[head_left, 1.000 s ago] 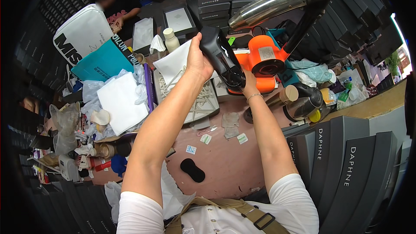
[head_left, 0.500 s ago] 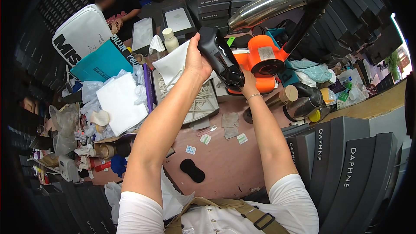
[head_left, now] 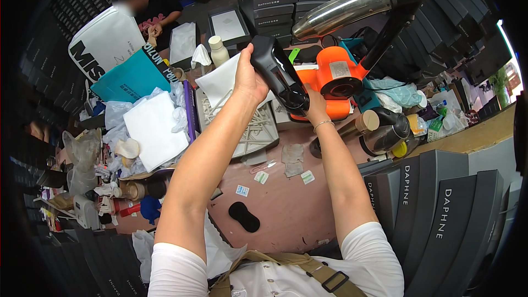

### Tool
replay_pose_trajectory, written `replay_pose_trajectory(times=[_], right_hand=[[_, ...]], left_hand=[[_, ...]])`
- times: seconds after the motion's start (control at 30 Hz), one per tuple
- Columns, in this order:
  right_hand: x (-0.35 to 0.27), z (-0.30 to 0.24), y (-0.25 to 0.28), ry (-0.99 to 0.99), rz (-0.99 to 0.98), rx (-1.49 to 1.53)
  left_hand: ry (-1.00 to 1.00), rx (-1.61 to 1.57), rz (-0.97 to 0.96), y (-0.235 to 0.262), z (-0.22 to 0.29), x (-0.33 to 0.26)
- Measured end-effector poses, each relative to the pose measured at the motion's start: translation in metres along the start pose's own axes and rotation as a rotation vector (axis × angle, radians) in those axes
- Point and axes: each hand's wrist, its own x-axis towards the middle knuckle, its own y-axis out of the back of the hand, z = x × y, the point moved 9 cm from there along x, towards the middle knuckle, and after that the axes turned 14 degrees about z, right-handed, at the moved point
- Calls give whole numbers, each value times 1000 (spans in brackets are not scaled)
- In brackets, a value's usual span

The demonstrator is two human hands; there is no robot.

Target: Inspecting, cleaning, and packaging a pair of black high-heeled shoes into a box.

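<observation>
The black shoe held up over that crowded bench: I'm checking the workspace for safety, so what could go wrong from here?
The black shoe is held in the air by the left hand and right hand; a slip could drop it onto the cluttered table. The orange machine and its metal nozzle sit close to the hands, so a knock seems possible.

cluttered reddish worktable (head_left: 286, 214) amid stacked dark boxes (head_left: 440, 209), daylight at right

- There is only one view, from a wide fisheye camera worn on the head of the person.
- It looks steeply down and forward on the desk (head_left: 286, 209), near to the raised forearms.
- Straight edges bend toward the dark round rim; the stacked boxes (head_left: 440, 214) curve at the right.
</observation>
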Motion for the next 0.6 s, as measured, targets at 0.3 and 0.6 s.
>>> replay_pose_trajectory(times=[0.3, 0.6], right_hand=[[0, 1, 0, 23, 21, 3], [2, 4, -8, -12, -42, -37]], left_hand=[[11, 13, -10, -4, -1, -3], [24, 19, 19, 1, -5, 0]])
